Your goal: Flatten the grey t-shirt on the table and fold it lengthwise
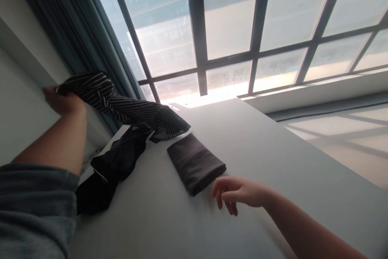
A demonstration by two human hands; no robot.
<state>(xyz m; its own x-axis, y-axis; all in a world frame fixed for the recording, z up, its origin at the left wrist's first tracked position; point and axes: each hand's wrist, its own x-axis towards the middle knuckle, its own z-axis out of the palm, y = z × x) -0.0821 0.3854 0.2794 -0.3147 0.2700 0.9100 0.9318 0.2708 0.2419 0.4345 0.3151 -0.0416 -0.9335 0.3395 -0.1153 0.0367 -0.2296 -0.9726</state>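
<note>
My left hand (62, 99) is raised at the left and grips one end of a black garment with thin white stripes (130, 109). The striped garment stretches down to the right, and its far end rests on the white surface (248, 150). A dark grey cloth folded into a rectangle (195, 163) lies on the surface. My right hand (236, 192) hovers just right of the folded cloth's near corner, fingers loosely spread and curled downward, holding nothing. A plain black garment (112, 170) lies crumpled below the striped one.
A large window with dark frames (197, 28) fills the top. Blue-grey curtains (69, 20) hang at the left beside a white wall. A pale floor with window shadows (348, 137) lies beyond the surface's right edge.
</note>
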